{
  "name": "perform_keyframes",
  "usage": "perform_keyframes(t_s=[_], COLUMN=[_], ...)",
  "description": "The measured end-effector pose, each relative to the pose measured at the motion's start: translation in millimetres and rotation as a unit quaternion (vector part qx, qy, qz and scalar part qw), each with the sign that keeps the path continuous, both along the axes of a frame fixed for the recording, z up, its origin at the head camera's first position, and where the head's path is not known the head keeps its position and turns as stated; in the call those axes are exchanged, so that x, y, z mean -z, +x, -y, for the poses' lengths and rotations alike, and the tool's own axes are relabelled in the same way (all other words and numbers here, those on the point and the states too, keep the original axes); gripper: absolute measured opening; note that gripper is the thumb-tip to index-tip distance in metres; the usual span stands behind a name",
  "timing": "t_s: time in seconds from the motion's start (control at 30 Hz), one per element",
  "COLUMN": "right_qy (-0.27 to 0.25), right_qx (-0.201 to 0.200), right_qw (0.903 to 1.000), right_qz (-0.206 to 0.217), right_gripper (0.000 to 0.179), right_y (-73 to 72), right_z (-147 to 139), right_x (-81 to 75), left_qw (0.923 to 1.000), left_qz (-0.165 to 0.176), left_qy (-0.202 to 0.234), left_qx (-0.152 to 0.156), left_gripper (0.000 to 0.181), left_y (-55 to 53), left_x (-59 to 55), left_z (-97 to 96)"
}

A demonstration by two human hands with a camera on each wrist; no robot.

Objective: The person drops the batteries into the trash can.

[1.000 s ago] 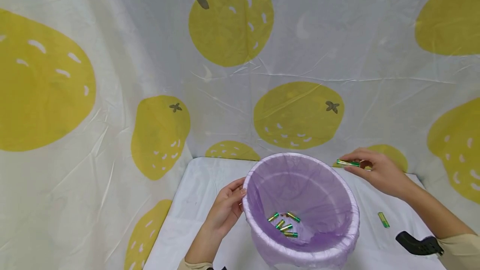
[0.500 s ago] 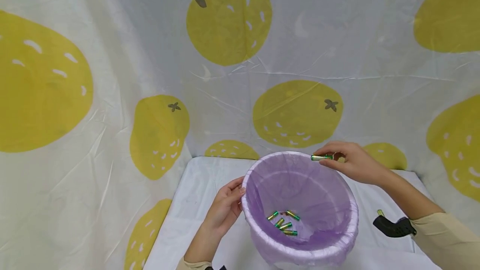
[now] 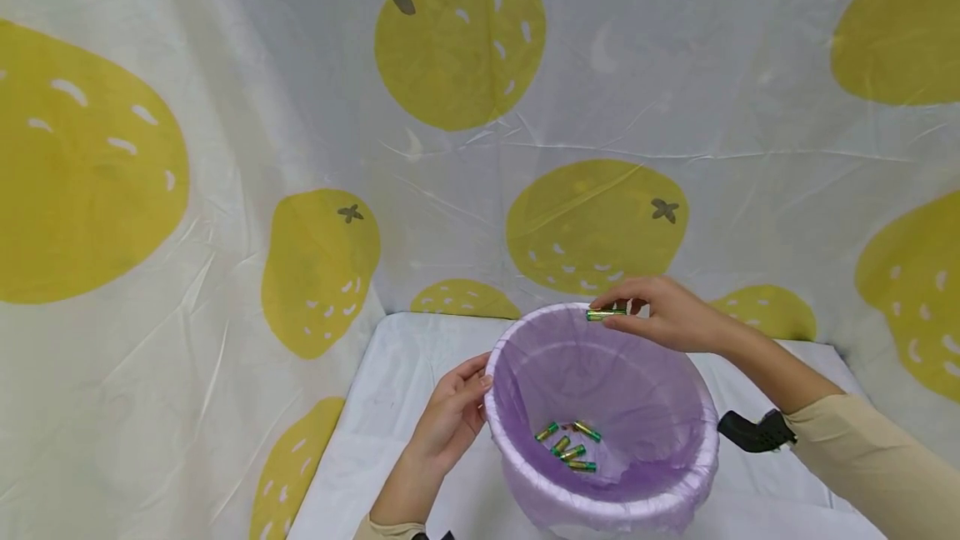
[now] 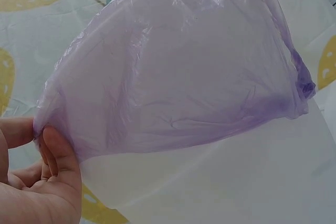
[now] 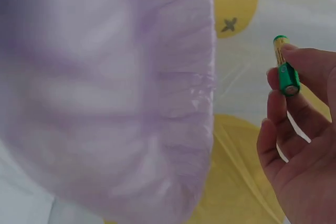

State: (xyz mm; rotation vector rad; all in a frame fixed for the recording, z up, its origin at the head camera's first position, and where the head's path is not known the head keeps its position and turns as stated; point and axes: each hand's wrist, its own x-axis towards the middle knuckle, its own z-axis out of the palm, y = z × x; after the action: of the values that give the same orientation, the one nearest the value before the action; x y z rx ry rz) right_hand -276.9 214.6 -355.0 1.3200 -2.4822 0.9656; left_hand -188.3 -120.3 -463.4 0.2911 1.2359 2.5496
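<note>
A white bin with a purple plastic bag lining it stands tilted towards me, mouth facing up. My left hand grips its left rim, thumb on top and fingers outside; the left wrist view shows the thumb and a finger pinching the bag edge. Over the far rim, my right hand pinches a green and gold battery lengthwise between thumb and fingers. Close up, the right wrist view shows this battery at the fingertips. Several similar batteries lie at the bottom of the bin.
The bin stands on a white-covered table. A pale curtain with yellow fruit prints hangs close behind and at the sides. A black wrist mount sticks out from my right sleeve, beside the bin's right rim.
My right hand has moved left with the battery, from right of the bin to over its far rim. The loose battery on the table is now hidden behind my right arm. The left hand stays put.
</note>
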Motion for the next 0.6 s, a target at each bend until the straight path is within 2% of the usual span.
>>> perform_keyframes(t_s=[0.13, 0.3, 0.6], right_qy=[-0.008, -0.015, -0.002], right_qx=[0.023, 0.019, 0.049], right_qw=[0.9997, 0.9997, 0.9984], right_qz=[-0.006, -0.001, 0.026], right_gripper=[0.03, 0.031, 0.024], right_y=[-0.8, 1.7, 7.6], right_z=[-3.4, -12.8, -36.1], right_x=[-2.4, -3.6, 11.7], left_qw=[1.0, 1.0, 1.0], left_qz=[-0.003, -0.006, -0.005], left_qy=[-0.001, 0.0, -0.005], left_qx=[0.0, -0.001, 0.0], left_gripper=[0.042, 0.041, 0.042], left_y=[-0.1, -1.0, -1.0], left_x=[-0.2, -0.2, 1.3], left_z=[-0.2, 0.2, 0.7])
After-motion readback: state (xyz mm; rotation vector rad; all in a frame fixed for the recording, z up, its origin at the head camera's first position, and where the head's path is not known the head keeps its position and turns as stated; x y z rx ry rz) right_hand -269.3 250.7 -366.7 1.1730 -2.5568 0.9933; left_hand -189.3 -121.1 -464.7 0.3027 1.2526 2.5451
